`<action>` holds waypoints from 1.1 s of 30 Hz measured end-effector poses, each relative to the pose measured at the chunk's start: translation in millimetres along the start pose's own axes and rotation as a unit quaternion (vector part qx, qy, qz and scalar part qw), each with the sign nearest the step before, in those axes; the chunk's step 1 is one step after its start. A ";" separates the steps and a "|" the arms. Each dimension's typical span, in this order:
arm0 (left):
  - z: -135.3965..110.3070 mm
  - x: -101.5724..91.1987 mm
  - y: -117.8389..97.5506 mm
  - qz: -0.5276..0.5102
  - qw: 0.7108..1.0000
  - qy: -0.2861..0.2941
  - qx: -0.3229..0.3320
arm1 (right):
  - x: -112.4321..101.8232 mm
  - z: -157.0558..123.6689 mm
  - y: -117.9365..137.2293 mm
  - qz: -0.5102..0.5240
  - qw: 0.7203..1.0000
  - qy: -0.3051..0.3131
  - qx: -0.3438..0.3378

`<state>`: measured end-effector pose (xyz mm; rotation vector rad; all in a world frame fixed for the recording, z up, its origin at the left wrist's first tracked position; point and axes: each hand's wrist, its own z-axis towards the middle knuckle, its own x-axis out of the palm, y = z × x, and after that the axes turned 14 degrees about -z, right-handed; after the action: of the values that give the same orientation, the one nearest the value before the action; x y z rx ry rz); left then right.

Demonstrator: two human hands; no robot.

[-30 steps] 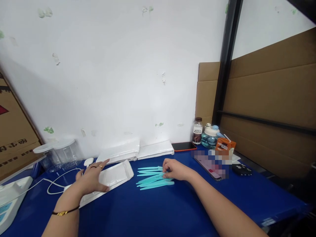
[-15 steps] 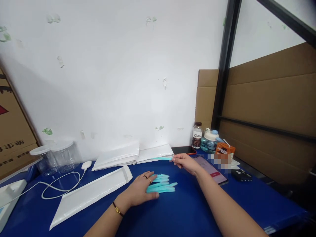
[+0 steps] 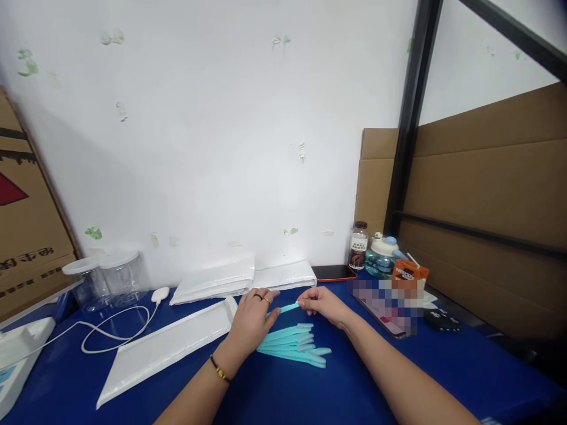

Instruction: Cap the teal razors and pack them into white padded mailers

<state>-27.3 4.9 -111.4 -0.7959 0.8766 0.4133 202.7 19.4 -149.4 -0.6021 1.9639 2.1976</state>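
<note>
My right hand (image 3: 321,305) pinches one end of a thin turquoise stick (image 3: 290,307), shaped like an eyebrow razor, between thumb and fingertips. The stick's other end runs in between the thumb and fingers of my left hand (image 3: 254,316), which closes around it. Just below lies a fanned-out bunch of similar turquoise sticks (image 3: 290,342) with paler tips, flat on the blue table. To the left of my left hand, a long white padded mailer (image 3: 166,348) lies flat at a slant.
Stacked white mailers (image 3: 217,280) lie against the wall beside a phone (image 3: 334,272). Another phone (image 3: 381,310), a bottle (image 3: 358,245), a blue-white jug (image 3: 381,257), an orange carton (image 3: 410,276) and a black object (image 3: 442,319) are on the right. Clear jars (image 3: 121,277) and a white cable (image 3: 106,348) sit left.
My left hand has lifted off the bunch and moved up to the held stick. My right hand has brought that stick down toward it. The bunch now shows more fully.
</note>
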 end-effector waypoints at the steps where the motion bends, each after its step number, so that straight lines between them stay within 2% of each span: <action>1: 4.7 2.0 3.1 -0.004 1.000 0.021 -0.009 | 1.8 0.1 1.3 0.004 1.000 0.001 -0.007; 3: 13.0 6.6 10.6 -0.030 0.996 0.077 -0.037 | 3.7 1.4 1.6 0.004 1.000 0.005 -0.013; 5: 19.6 10.2 18.6 -0.048 0.992 0.101 -0.057 | 2.4 4.0 -1.3 -0.009 1.000 0.004 -0.010; 10: 27.7 9.8 37.2 -0.023 0.993 0.090 -0.077 | -15.0 9.5 -16.8 -0.089 0.995 -0.049 0.004; 14: 25.4 9.1 47.0 -0.013 0.992 0.076 -0.096 | -23.6 8.8 -20.0 -0.256 0.964 -0.071 -0.013; 17: 21.8 7.7 45.0 0.002 0.995 0.032 -0.097 | -20.5 2.7 -9.9 -0.342 0.934 -0.087 -0.061; 19: 18.9 5.5 39.4 0.003 0.996 0.021 -0.085 | -16.7 -3.8 0.1 -0.349 0.931 -0.037 -0.095; 22: 13.5 3.9 30.1 -0.045 0.995 0.065 -0.057 | -11.0 -13.6 12.6 -0.354 0.926 0.066 -0.117; 24: 9.7 6.1 26.0 -0.075 0.990 0.107 -0.044 | -7.0 -17.5 16.8 -0.363 0.920 0.092 -0.116; 29: 6.5 15.4 20.3 -0.082 0.982 0.160 -0.056 | 1.5 -17.3 16.6 -0.370 0.921 0.074 -0.097; 33: 11.4 12.3 16.8 -0.035 0.988 0.137 -0.059 | -3.2 -11.3 10.1 -0.367 0.924 0.041 -0.102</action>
<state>-24.5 24.6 -124.4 -1.0058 1.0830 0.2993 204.3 7.4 -139.7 -1.2331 1.2232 1.8942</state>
